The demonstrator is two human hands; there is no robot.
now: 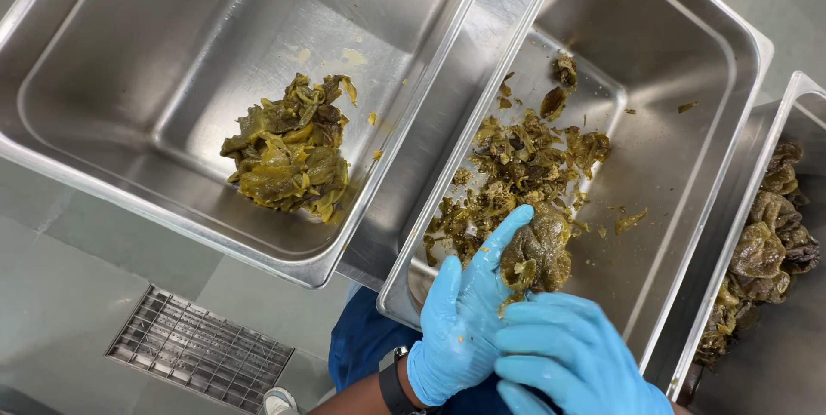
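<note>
Roasted pepper point(535, 253) — pinched between both gloved hands' grip, over middle pan point(688, 122)

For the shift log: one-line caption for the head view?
Gloved left hand and right hand hold a roasted pepper over the middle steel pan.

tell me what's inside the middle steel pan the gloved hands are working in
The middle steel pan holds scattered dark olive-green roasted pepper scraps. The blue-gloved left hand and right hand hold one soft roasted pepper. The hands cover the pan floor beneath them.
</note>
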